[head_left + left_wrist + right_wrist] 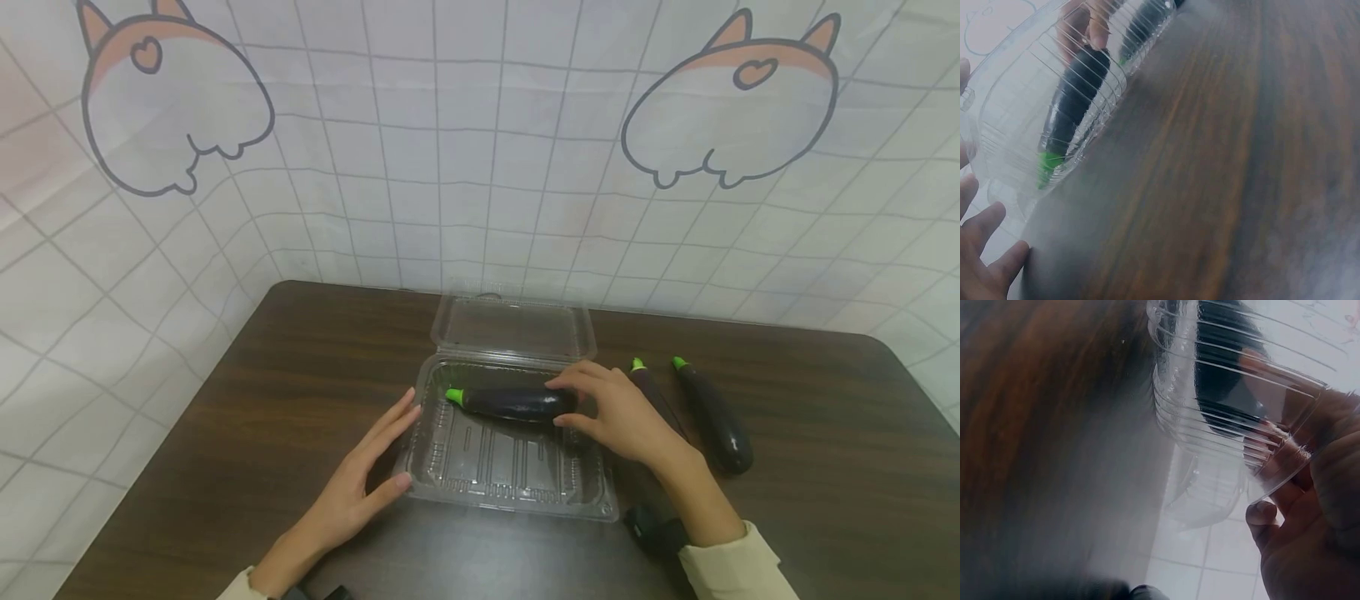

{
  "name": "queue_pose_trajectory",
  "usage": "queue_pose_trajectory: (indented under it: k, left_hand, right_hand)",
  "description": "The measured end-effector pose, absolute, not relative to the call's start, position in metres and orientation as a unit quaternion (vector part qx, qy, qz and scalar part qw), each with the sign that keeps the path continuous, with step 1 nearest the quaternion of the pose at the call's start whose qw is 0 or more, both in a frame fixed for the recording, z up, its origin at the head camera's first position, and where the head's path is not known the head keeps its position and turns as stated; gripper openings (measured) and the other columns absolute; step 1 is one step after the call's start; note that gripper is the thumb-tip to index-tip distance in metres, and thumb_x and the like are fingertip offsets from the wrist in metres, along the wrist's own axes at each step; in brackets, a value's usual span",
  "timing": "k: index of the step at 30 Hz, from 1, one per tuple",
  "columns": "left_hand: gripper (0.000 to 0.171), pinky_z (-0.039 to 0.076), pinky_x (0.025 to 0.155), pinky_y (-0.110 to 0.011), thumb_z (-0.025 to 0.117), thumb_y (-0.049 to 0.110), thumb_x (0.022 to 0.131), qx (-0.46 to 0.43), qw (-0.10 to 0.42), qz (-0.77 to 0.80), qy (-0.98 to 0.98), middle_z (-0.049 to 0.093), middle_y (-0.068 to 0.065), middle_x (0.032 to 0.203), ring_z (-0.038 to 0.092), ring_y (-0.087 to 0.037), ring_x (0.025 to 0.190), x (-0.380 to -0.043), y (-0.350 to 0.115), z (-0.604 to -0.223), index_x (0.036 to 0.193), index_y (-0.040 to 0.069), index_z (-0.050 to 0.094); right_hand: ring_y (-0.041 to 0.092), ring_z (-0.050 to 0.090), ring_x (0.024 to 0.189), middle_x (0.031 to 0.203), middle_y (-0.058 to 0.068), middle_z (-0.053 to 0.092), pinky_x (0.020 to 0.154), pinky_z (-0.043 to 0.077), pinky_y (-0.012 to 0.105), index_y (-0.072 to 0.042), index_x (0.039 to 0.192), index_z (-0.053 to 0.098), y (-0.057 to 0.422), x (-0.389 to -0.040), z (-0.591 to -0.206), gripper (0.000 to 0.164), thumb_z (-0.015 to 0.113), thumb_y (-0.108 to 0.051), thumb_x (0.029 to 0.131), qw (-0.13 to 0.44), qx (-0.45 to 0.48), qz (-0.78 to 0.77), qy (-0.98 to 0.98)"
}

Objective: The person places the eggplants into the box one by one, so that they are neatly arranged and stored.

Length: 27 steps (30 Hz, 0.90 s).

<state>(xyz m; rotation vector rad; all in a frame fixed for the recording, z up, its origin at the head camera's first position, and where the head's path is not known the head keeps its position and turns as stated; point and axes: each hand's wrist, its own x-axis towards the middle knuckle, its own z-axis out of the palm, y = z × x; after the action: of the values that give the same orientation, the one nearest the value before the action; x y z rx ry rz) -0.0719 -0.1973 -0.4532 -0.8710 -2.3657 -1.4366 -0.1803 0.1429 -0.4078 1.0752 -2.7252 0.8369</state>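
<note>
A dark purple eggplant (517, 404) with a green stem end lies crosswise in the clear plastic clamshell box (510, 506), stem pointing left. My right hand (618, 408) holds its thick end between thumb and fingers. In the left wrist view the eggplant (1074, 103) shows through the ribbed clear wall. My left hand (367, 471) rests at the box's left rim with extended fingers, thumb near the front left corner. The box's lid (513, 327) is folded back behind it. Through the wall in the right wrist view, my right fingers appear around the eggplant's (1219, 369) end.
Two more eggplants lie right of the box: one (652, 392) partly hidden behind my right hand, another (712, 417) farther right. The dark wood table (300, 375) extends around the box. A white gridded curtain (465, 167) with cartoon animals hangs behind.
</note>
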Motion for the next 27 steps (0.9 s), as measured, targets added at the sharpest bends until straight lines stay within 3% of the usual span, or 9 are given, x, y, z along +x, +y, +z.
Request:
queue_pose_trajectory:
  k: [8, 27]
  left_hand:
    - [0.064, 0.015, 0.112, -0.027, 0.060, 0.009, 0.088, -0.303, 0.127, -0.490, -0.808, 0.020, -0.018, 0.156, 0.019, -0.034, 0.142, -0.0736, -0.1980, -0.4550, 0.146, 0.002, 0.034]
    - [0.065, 0.015, 0.112, -0.026, 0.060, 0.005, 0.086, -0.302, 0.131, -0.489, -0.808, 0.021, -0.020, 0.155, 0.020, -0.035, 0.142, -0.0745, -0.1983, -0.4557, 0.146, 0.002, 0.035]
  right_hand:
    - [0.010, 0.053, 0.076, 0.120, -0.001, 0.060, 0.072, 0.040, 0.032, -0.016, 0.123, 0.065, 0.1415, -0.1783, -0.4075, 0.050, 0.082, -0.024, 0.076, 0.057, 0.346, 0.253, -0.902]
    - [0.009, 0.054, 0.073, 0.118, 0.001, 0.062, 0.071, 0.038, 0.031, -0.015, 0.118, 0.067, 0.1389, -0.1771, -0.4071, 0.046, 0.082, -0.024, 0.075, 0.081, 0.356, 0.227, -0.903]
